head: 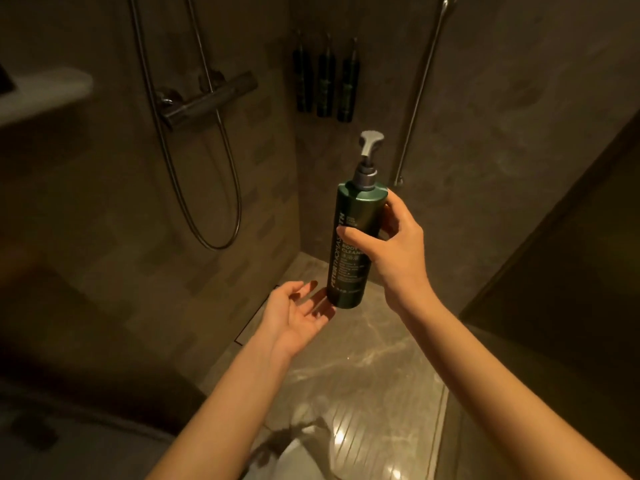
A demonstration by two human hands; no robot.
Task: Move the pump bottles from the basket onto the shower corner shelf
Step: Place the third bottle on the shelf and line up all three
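A dark green pump bottle (353,216) with a grey pump head is held upright in the air at the middle of the head view, in front of the shower corner. My right hand (391,244) grips its body from the right side. My left hand (298,313) is open, palm up, just below and left of the bottle's base, fingertips close to it. Three dark bottles (325,83) stand side by side against the wall at the far corner. What holds them is too dim to see. No basket shows.
A chrome shower mixer bar (207,98) with a looping hose (221,202) is on the left wall. A grab rail (420,88) runs down the right wall. A white ledge (41,91) is at upper left. A glass panel (554,271) stands at right over the wet marble floor (363,375).
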